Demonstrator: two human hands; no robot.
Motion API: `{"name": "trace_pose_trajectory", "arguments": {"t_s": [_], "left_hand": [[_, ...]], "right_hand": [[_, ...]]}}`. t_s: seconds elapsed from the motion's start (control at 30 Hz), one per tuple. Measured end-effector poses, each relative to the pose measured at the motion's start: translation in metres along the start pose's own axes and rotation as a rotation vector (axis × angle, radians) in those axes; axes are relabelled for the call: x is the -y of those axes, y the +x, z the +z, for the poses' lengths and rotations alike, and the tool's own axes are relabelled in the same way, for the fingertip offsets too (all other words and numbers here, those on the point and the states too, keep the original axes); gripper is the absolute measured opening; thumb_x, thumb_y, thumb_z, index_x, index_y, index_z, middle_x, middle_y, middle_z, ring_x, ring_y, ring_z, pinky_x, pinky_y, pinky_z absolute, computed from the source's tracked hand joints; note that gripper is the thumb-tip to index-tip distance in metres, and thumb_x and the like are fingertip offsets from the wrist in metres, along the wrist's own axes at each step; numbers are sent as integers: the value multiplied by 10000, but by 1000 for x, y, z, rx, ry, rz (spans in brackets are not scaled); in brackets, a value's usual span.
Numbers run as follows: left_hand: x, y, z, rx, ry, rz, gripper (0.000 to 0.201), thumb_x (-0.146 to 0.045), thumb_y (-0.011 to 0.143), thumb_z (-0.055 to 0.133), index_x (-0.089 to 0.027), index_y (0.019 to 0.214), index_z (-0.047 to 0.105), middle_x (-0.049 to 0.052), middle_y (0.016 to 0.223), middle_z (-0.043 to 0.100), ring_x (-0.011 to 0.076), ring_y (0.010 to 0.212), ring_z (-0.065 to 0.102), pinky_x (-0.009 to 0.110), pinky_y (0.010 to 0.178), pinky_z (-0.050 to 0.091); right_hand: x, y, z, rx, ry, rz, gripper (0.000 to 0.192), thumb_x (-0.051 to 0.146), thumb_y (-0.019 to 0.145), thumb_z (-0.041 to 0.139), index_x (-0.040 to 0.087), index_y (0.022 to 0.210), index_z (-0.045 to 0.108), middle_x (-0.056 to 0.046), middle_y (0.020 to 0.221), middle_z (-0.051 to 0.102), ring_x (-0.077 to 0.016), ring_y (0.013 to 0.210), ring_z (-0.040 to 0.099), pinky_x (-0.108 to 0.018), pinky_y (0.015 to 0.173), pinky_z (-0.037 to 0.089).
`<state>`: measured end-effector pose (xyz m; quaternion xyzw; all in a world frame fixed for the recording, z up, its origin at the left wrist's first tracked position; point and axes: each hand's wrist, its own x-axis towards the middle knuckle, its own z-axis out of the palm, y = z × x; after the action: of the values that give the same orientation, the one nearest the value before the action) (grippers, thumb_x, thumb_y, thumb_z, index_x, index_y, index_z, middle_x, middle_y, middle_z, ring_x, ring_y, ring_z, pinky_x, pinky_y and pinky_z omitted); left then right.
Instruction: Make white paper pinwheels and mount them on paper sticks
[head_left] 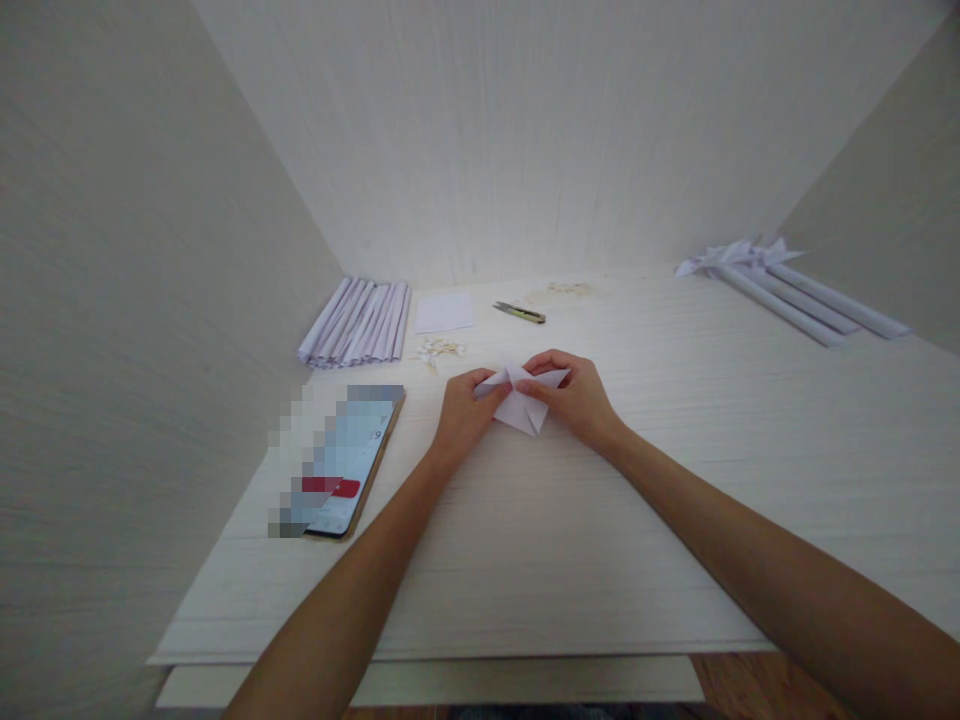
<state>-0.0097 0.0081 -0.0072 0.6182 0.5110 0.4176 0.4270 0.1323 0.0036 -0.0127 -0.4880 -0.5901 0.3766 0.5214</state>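
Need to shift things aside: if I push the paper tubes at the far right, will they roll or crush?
The paper tubes look round and long, so they would probably roll sideways. Being thin white paper, they are likely light and dent easily. Their flared folded ends may check rolling somewhat.

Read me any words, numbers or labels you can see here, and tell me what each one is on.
"9": a single digit near the upper right of the phone screen, the only readable mark.
The rest of the phone screen, red bar included, is pixelated, unreadable.
No print shows on the folded paper held by the left hand and right hand, the paper sheet, the paper rolls or the scissors.
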Motion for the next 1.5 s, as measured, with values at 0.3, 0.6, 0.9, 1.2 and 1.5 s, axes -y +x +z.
{"name": "trace_pose_trajectory", "arguments": {"t_s": [0.3, 0.6, 0.9, 1.2, 1.5], "left_hand": [[-3, -2, 1, 14, -36, -35, 227, -314, 629, 546, -105, 691, 608, -12, 563, 545, 91, 490, 461, 184, 423, 336], [-3, -3, 7, -13, -51, -65, 239, -326, 625, 554, -104, 695, 609, -9, 566, 551, 90, 484, 461, 187, 423, 338], [-8, -5, 7, -27, 0, -60, 220, -308, 635, 541, -102, 670, 606, -16, 551, 535, 91, 483, 452, 192, 431, 336], [-8, -5, 7, -40, -21, -75, 211, -309, 617, 557, -106, 653, 601, -18, 552, 542, 92, 491, 456, 195, 438, 330], [-8, -5, 6, -37, -49, -72, 205, -320, 594, 566, -116, 580, 562, -33, 508, 486, 75, 464, 407, 192, 427, 295]], "right_hand": [[1, 1, 0, 25, -41, 90, 196, 335, 620, 602, 141, 649, 601, 3, 548, 553, -92, 448, 424, -219, 408, 305], [2, -1, 1, -23, -72, 85, 218, 366, 645, 570, 148, 630, 566, 17, 517, 506, -88, 438, 397, -213, 397, 295], [-1, 1, 2, -40, -176, 17, 207, 356, 707, 505, 172, 614, 521, 24, 498, 473, -105, 469, 404, -221, 427, 295], [1, 0, 3, -42, -220, 8, 203, 346, 715, 487, 179, 599, 491, 28, 494, 449, -109, 482, 400, -227, 443, 286], [1, 0, 2, -31, -233, 7, 206, 354, 700, 513, 176, 600, 484, 31, 500, 445, -101, 475, 382, -224, 442, 273]]}}
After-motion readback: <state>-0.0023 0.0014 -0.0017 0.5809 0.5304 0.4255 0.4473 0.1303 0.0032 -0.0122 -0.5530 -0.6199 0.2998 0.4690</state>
